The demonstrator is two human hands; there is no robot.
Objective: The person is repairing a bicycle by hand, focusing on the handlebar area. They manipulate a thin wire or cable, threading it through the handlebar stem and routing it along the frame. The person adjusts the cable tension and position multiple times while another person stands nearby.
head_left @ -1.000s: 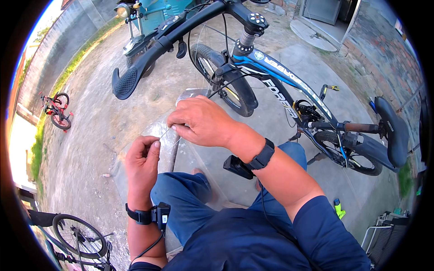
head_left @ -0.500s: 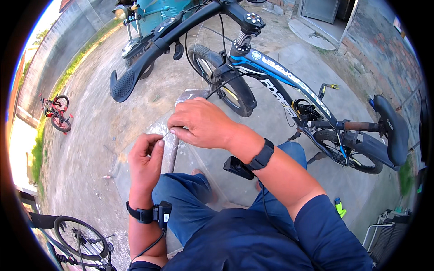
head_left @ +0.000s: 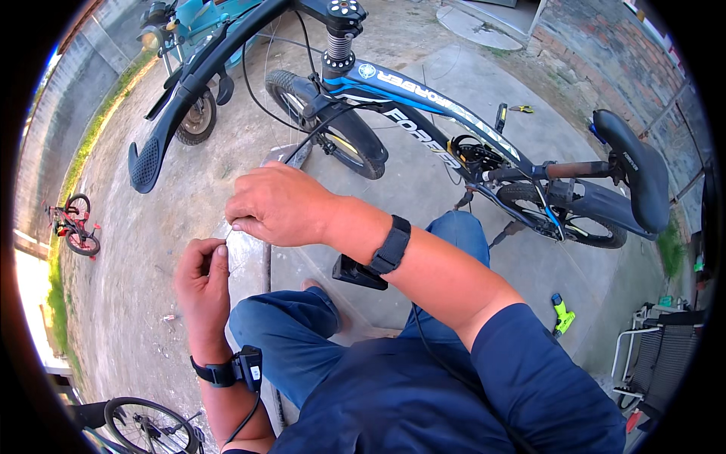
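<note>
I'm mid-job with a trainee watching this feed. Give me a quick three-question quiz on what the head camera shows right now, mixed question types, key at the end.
1. True or false: a black strap sits around each of the person's wrists.
2. Where in the view is the small red bicycle: A, left side; B, right side; C, bottom centre?
3. Fill in: the left hand and right hand pinch a thin ____ at their fingertips.

Key: 1. True. 2. A. 3. Strand.
</note>
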